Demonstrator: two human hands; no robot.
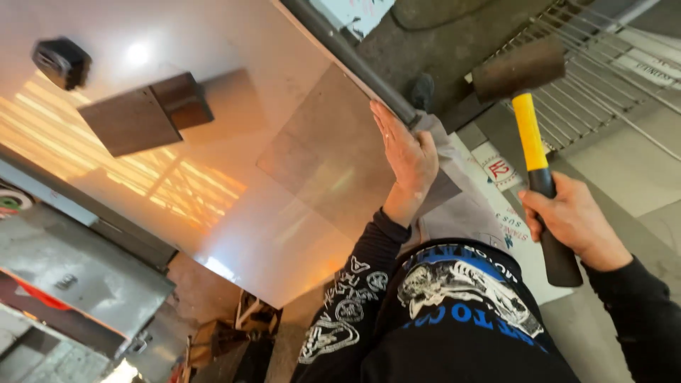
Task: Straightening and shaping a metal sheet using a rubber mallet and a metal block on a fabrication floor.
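Note:
My left hand point(406, 157) lies flat, fingers together, on a small grey metal sheet point(333, 156) at its right edge. That sheet rests on a large shiny metal sheet point(234, 78) and runs up against a dark steel bar point(355, 60) along the edge. My right hand point(571, 220) grips the black lower handle of a rubber mallet point(528, 106) with a yellow shaft and a dark brown head, raised to the right of the bar.
A brown metal block point(145, 113) and a black tape measure point(62, 62) lie on the shiny sheet at left. A wire grid point(603, 78) lies on the floor at upper right. A grey machine body point(78, 269) stands at lower left.

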